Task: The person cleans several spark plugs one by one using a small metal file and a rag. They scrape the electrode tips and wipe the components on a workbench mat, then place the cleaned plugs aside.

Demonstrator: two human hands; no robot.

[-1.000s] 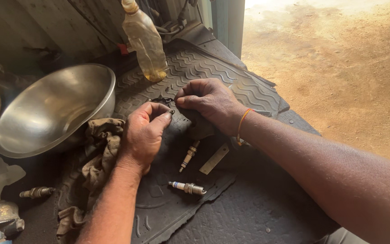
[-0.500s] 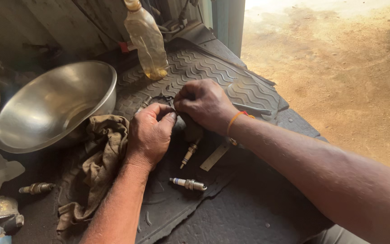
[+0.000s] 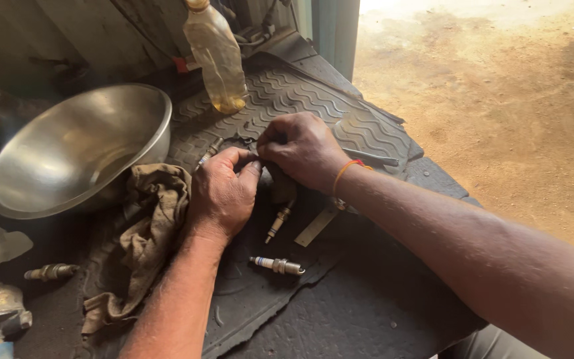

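1. Where the two hands meet on the ribbed rubber mat (image 3: pixel 313 100), a small dark part (image 3: pixel 252 147) is pinched between them; what it is cannot be told.
2. Left hand (image 3: pixel 224 193) and right hand (image 3: pixel 300 149) both close their fingertips on it.
3. Two spark plugs (image 3: pixel 279 221) (image 3: pixel 277 265) lie just below.
4. A brown rag (image 3: pixel 147 226), steel bowl (image 3: pixel 68 153) and plastic bottle (image 3: pixel 217 56) sit around.

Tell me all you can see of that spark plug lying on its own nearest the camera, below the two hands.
The small metal spark plug lies flat on the dark ribbed rubber mat, lengthwise left to right. It has a pale whitish insulator section toward its left end and a grey metal body with a threaded part toward the right. It looks dusty and used. Nothing touches it but the mat; the left hand and right hand are above it, apart from it.
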